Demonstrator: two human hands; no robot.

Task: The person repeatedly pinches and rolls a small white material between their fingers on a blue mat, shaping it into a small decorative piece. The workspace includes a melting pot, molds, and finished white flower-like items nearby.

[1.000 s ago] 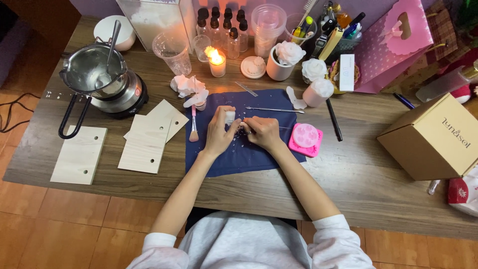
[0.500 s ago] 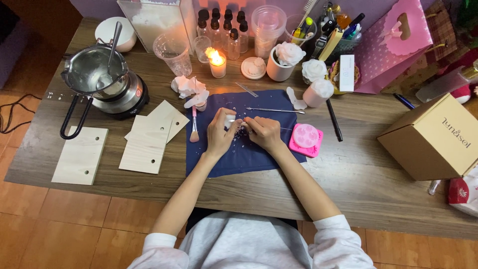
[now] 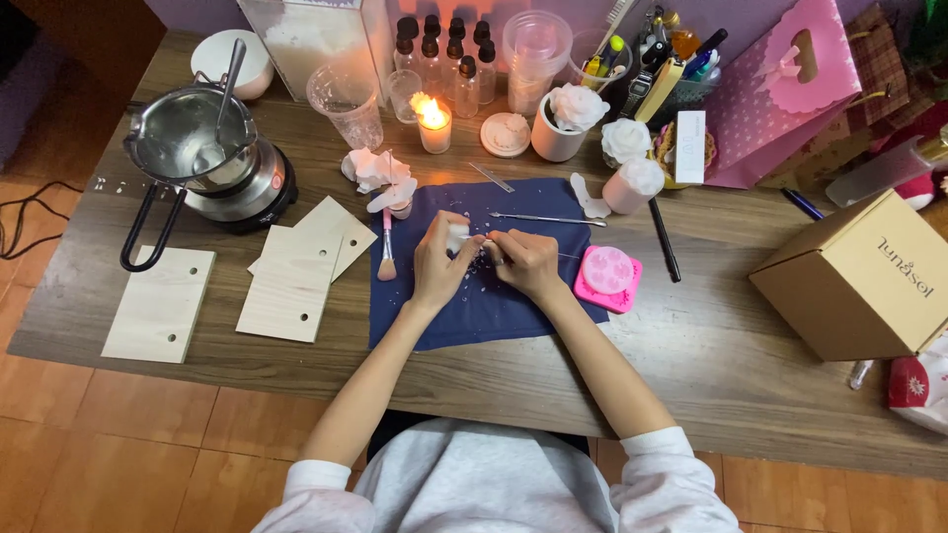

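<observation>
Both my hands meet over a dark blue cloth [image 3: 464, 311] on the wooden table. My left hand [image 3: 439, 262] pinches a small white wax piece [image 3: 457, 235] between thumb and fingers. My right hand [image 3: 523, 262] grips a thin metal tool and holds its tip against that piece. White crumbs lie scattered on the cloth around the hands. A pink silicone mould [image 3: 607, 276] sits just right of my right hand. A small brush with a pink handle [image 3: 386, 252] lies to the left of my left hand.
A metal pot with a spoon on an electric heater [image 3: 212, 163] stands at the back left. Light wooden boards [image 3: 296, 281] lie left of the cloth. A lit candle [image 3: 433, 123], small bottles, white wax flowers [image 3: 578, 104], a pink gift bag [image 3: 780, 94] and a cardboard box [image 3: 859, 281] stand around.
My hands stay over the cloth with only slight finger movement on the white piece. Nothing else has moved.
</observation>
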